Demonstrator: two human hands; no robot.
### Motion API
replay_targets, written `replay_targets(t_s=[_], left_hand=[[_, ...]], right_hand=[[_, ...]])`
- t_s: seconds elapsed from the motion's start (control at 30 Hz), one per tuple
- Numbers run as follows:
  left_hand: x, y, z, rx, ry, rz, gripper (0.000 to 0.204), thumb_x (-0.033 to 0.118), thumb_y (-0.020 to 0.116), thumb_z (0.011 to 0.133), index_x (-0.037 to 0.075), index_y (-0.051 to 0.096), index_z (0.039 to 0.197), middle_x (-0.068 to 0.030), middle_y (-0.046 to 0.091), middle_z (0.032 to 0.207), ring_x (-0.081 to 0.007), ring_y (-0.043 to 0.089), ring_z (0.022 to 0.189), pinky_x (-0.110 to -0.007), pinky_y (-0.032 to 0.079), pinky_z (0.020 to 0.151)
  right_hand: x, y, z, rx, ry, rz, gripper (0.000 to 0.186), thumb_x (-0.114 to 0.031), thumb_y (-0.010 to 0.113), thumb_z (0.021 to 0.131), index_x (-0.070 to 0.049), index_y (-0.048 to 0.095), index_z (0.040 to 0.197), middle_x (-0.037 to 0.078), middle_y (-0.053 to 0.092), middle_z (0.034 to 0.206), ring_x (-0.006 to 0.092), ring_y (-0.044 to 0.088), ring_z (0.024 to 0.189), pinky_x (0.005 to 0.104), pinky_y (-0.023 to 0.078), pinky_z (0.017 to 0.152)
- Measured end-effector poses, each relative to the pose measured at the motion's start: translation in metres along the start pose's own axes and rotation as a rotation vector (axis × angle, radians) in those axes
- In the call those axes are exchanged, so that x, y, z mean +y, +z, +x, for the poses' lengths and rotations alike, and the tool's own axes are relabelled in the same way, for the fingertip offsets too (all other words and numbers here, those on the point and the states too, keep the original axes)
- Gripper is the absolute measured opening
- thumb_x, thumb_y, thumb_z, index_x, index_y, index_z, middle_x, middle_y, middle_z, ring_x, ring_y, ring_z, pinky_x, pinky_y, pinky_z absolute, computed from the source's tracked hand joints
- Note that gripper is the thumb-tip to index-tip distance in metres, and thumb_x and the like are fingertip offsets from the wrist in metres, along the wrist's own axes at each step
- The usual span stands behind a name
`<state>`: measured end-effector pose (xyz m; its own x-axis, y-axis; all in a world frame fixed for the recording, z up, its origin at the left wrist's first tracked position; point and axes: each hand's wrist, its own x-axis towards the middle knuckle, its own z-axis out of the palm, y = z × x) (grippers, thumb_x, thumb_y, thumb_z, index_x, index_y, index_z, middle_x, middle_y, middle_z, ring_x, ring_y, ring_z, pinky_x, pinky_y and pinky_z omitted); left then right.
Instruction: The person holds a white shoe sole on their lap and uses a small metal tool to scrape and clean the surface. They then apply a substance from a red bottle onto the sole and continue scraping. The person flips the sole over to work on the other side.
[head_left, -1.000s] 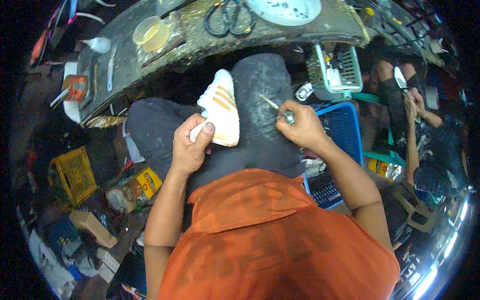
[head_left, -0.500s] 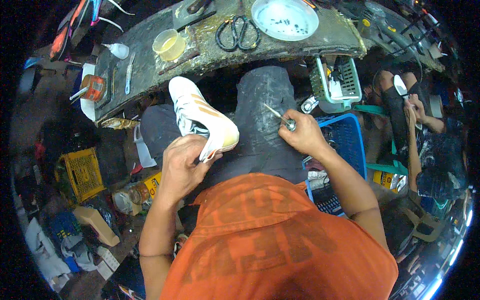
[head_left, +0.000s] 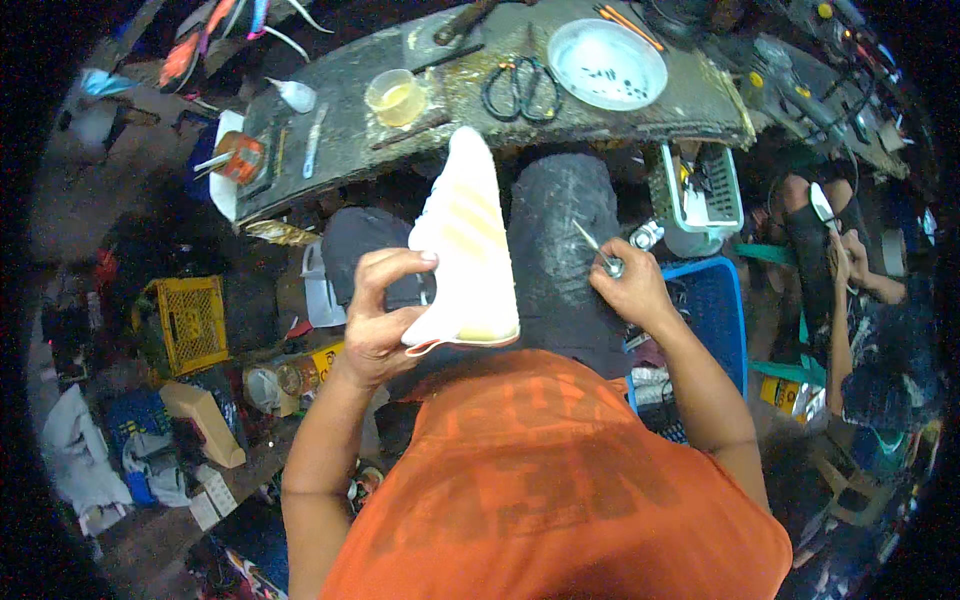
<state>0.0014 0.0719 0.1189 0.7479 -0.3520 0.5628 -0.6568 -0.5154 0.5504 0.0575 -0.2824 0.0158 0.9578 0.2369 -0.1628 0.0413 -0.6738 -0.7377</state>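
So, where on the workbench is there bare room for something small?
The workbench has a bare patch between the round tray and the bench's right end, another between the thin pale tool and the plastic tub. It is crowded where the scissors sit beside the tray, and around the orange container.

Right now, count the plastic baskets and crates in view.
3: yellow crate at left; green basket below the bench's right end; blue basket below that, partly behind the right forearm. More may be hidden.
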Motion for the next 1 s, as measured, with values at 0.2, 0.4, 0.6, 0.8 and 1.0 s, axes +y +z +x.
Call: replay_targets(t_s=[0.2,0.4,0.6,0.8,1.0], left_hand=[[0.006,0.003,-0.008,0.072,-0.085,-0.169,0.029,0.021,0.093,0.069,0.006,0.084,0.092,-0.0145,0.063,0.137,-0.0295,0.059,0.117,-0.042,0.049,0.100],[0.005,0.005,-0.017,0.099,-0.120,-0.214,0.031,0.021,0.093,0.071,0.005,0.083,0.095,-0.0156,0.063,0.137,-0.0293,0.060,0.115,-0.042,0.050,0.098],[0.017,-0.001,-0.006,0.110,-0.193,-0.149,0.030,0.027,0.091,0.079,0.005,0.082,0.098,-0.0138,0.066,0.136,-0.0311,0.056,0.123,-0.044,0.046,0.104],[0.010,-0.004,0.042,-0.053,-0.343,-0.150,0.026,0.022,0.068,0.099,0.002,0.075,0.115,-0.0154,0.074,0.122,-0.0301,0.065,0.113,-0.042,0.048,0.102],[-0.048,0.104,0.078,-0.338,-0.859,-0.483,0.044,0.040,0.072,0.102,-0.002,0.074,0.092,-0.0061,0.072,0.079,-0.0102,0.063,0.074,-0.034,0.053,0.069]], right_hand=[[0.003,0.003,-0.001,0.039,-0.028,-0.028,0.022,-0.019,0.071,0.084,0.001,0.069,0.095,0.023,0.072,0.088,0.0396,0.073,0.086,0.0436,0.056,0.079],[0.001,0.002,0.001,0.022,-0.012,-0.040,0.028,-0.030,0.074,0.084,-0.004,0.072,0.096,0.027,0.073,0.089,0.0481,0.072,0.089,0.0526,0.057,0.081],[-0.005,0.001,0.000,0.028,-0.025,-0.069,0.027,-0.029,0.074,0.085,-0.004,0.072,0.094,0.027,0.074,0.090,0.0475,0.072,0.089,0.0522,0.057,0.083],[-0.012,-0.011,-0.003,-0.045,0.000,-0.010,0.028,-0.027,0.075,0.083,-0.002,0.073,0.096,0.027,0.074,0.089,0.0442,0.074,0.089,0.0487,0.058,0.083],[-0.019,-0.019,-0.030,-0.163,0.046,0.201,0.029,-0.026,0.073,0.084,0.000,0.073,0.097,0.025,0.074,0.094,0.0396,0.075,0.092,0.0451,0.057,0.085]])
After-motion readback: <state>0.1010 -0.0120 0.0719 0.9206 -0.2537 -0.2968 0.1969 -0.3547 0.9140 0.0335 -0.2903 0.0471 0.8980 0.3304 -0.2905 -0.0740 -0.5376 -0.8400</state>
